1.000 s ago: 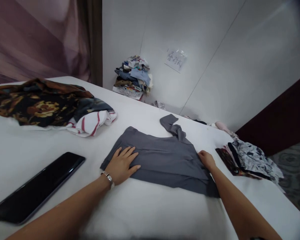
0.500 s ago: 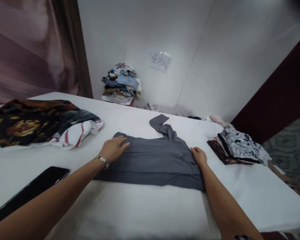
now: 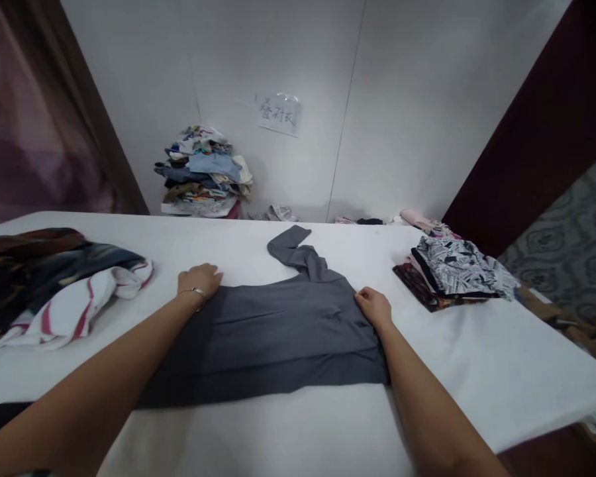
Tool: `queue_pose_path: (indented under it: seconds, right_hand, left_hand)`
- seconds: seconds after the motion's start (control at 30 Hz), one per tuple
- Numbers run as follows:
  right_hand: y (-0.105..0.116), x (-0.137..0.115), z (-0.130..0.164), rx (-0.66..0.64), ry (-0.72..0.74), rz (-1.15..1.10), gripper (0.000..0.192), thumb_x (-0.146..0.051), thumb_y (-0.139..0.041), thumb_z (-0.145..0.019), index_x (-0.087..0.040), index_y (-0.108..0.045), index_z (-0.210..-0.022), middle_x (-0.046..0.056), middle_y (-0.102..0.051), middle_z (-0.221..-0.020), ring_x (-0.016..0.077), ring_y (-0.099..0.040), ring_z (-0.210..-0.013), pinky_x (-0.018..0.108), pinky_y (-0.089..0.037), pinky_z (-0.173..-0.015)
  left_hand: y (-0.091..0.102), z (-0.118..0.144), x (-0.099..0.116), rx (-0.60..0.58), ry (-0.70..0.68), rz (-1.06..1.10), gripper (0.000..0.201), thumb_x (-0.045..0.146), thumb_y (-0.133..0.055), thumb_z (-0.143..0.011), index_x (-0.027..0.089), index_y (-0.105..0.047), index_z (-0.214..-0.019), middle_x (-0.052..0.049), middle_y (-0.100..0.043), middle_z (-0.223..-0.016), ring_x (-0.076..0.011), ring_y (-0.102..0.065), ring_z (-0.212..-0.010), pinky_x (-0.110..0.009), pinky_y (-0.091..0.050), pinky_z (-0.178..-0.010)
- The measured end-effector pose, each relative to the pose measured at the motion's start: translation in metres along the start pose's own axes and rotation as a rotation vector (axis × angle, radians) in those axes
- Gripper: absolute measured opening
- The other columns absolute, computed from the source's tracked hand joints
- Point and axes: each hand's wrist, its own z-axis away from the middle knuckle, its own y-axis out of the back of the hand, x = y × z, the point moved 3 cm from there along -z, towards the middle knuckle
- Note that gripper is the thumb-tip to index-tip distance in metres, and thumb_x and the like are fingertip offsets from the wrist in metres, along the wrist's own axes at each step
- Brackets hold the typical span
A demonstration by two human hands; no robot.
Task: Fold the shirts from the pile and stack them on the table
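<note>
Pressing gray shirt (image 3: 283, 324) flat: left hand (image 3: 198, 278) and right hand (image 3: 373, 307), fingers curled on top corners. Sleeve (image 3: 298, 252) bunched; fold may go crooked.

I am looking at what seems a clothes-folding workroom, not a home. A long white-covered table (image 3: 288, 430) carries loose garments (image 3: 54, 291) and a folded stack (image 3: 457, 271), more clothes are piled (image 3: 203, 172) against the bare wall, and a handwritten paper sign (image 3: 278, 114) is taped there.
</note>
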Motion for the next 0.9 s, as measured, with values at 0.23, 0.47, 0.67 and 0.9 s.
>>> queue_pose_path:
  seconds: [0.23,0.47,0.67,0.9]
  right_hand:
    - [0.001,0.0,-0.001,-0.013,0.011,-0.034,0.02,-0.039,-0.053,-0.081,-0.026,-0.068,-0.081,0.0,-0.071,-0.083,0.018,-0.061,-0.081,0.024,-0.034,-0.061]
    - [0.003,-0.002,-0.001,-0.035,0.012,-0.048,0.02,-0.039,-0.054,-0.081,-0.025,-0.069,-0.082,0.001,-0.071,-0.084,0.0181,-0.061,-0.082,0.024,-0.033,-0.06]
    - [0.002,-0.003,-0.002,-0.038,0.04,-0.043,0.019,-0.038,-0.055,-0.082,-0.025,-0.068,-0.082,0.001,-0.071,-0.084,0.0178,-0.061,-0.081,0.024,-0.033,-0.061]
    - [0.004,-0.004,-0.001,-0.051,0.036,-0.058,0.019,-0.038,-0.053,-0.081,-0.025,-0.068,-0.083,0.001,-0.071,-0.086,0.0179,-0.06,-0.082,0.025,-0.034,-0.062]
  left_hand:
    - [-0.017,-0.055,0.114,0.015,-0.101,0.155,0.046,0.044,-0.042,-0.087,0.02,-0.06,-0.122,-0.01,-0.057,-0.133,-0.0259,-0.054,-0.12,-0.033,-0.043,-0.098]
    - [-0.045,-0.091,0.166,0.021,0.006,0.248,0.05,0.043,-0.061,-0.077,0.009,-0.058,-0.114,-0.025,-0.061,-0.12,-0.0342,-0.061,-0.106,-0.041,-0.047,-0.084]
    - [-0.045,-0.093,0.167,0.071,0.06,0.29,0.028,0.03,-0.053,-0.08,0.012,-0.066,-0.097,-0.019,-0.069,-0.103,-0.0309,-0.065,-0.094,-0.04,-0.05,-0.077]
    - [0.0,-0.074,0.117,0.168,0.061,0.265,0.044,0.041,-0.037,-0.087,0.013,-0.064,-0.108,-0.014,-0.07,-0.103,-0.0238,-0.065,-0.092,-0.031,-0.05,-0.075]
